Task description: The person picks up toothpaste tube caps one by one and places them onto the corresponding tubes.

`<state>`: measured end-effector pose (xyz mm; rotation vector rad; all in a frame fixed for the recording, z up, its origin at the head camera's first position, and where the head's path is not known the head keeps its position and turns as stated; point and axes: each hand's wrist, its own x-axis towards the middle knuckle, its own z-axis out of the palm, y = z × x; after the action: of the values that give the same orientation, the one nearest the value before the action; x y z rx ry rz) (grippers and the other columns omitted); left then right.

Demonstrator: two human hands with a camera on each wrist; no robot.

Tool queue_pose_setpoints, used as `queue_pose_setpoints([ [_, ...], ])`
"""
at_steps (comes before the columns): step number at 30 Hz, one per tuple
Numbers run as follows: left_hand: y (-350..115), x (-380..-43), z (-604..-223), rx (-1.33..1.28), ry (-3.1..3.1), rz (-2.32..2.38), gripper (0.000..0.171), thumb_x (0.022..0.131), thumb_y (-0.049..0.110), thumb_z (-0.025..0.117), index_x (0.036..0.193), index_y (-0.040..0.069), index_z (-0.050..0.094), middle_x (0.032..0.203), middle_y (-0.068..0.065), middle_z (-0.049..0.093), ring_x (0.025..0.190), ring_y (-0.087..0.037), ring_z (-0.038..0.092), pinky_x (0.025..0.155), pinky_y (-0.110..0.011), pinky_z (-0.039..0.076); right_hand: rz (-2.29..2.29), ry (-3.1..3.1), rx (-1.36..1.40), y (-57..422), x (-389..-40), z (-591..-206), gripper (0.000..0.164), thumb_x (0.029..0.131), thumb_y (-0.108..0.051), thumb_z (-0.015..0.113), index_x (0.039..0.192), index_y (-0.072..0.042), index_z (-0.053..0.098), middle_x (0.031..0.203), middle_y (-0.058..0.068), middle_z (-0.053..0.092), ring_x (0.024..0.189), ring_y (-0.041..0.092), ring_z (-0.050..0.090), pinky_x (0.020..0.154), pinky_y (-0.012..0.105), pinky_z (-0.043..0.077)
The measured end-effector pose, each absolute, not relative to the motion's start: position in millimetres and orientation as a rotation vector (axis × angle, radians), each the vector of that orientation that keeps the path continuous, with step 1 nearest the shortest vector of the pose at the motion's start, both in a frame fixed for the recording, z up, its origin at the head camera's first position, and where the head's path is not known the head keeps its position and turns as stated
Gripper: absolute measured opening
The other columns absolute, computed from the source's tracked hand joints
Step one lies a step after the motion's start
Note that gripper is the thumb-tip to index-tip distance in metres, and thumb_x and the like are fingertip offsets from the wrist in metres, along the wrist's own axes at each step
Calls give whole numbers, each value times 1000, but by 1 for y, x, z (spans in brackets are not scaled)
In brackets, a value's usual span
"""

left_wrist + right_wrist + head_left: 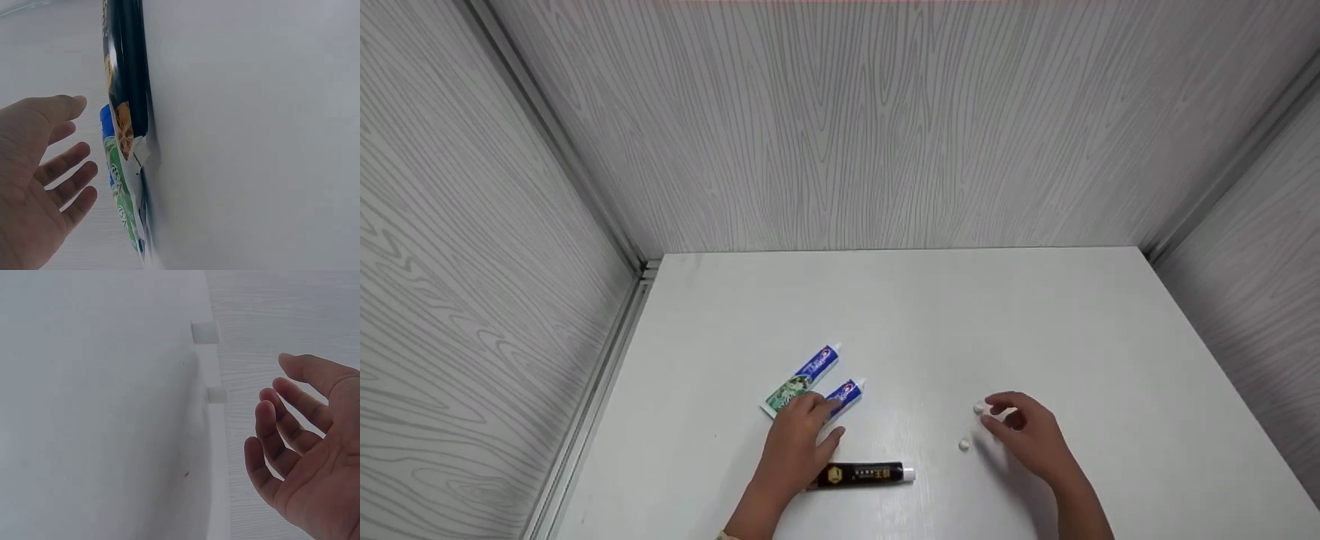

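My left hand [797, 442] hovers over the tubes with its fingers loosely bent and nothing in its grasp; the left wrist view shows a gap between fingers and tubes. Under and beside it lie a blue-and-green toothpaste tube [802, 380] and a second blue toothpaste tube [846, 396], the latter partly covered by the hand. A black tube [866, 474] with a white cap lies nearer the front, its tail end hidden by my wrist. To the right, my empty right hand [1030, 435] is held above the table, close to two small white caps [206, 332] standing there.
The white table [915, 315] carries all these things. Grey wood-grain panels stand around it: a back panel [825, 127], a left panel [457, 262] and a right panel [1260, 187]. A metal edge strip [607, 360] runs along the left side.
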<state>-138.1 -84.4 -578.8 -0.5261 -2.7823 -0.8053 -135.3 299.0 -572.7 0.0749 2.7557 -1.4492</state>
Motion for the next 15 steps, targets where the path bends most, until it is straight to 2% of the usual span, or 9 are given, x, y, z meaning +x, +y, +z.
queue_pose_setpoints([
  [6, -87, -143, -583, -509, -2771, -842, 42, 93, 27, 84, 132, 13, 74, 113, -1, 66, 102, -14, 61, 92, -39, 55, -1405, 2714, 82, 308, -142, -577, 38, 97, -23, 80, 131, -8, 71, 113, 10, 69, 88, 18, 63, 71, 27, 52],
  [15, -87, -153, -583, -474, -2829, -890, 51, 94, 27, 83, 140, 9, 68, 122, -6, 67, 110, -20, 63, 96, -43, 56, -1267, 2730, 123, 311, -152, -581, 37, 95, -21, 81, 128, -8, 72, 110, 9, 70, 92, 19, 63, 73, 30, 52],
])
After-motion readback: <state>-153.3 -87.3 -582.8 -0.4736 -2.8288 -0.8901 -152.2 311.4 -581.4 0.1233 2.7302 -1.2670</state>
